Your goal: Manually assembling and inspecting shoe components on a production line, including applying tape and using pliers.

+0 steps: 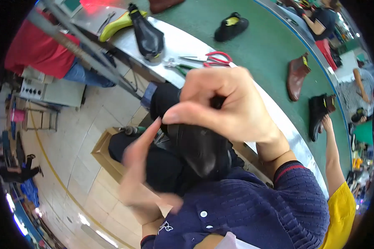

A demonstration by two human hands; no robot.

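My right hand [237,106] is raised over my lap, its fingers curled in toward the thumb. Anything held in that curl is too small or hidden to make out. My left hand [141,174], smeared by motion, has one finger stretched up close to the right thumb's tip and its own thumb apart lower down. Beneath the hands a dark, shiny shoe [201,151] lies on my lap, toe toward me, partly covered by the right hand. Red-handled scissors [218,59] and green-handled pliers [183,67] rest on the metal bench edge beyond.
A black shoe form [146,37] and a yellow-green one [120,25] stand on the metal edge [187,39]. The green belt [262,50] carries a black shoe [231,27], a brown boot [297,77] and a black boot [318,114] touched by a co-worker's hand [328,124]. A cardboard box [102,145] sits left.
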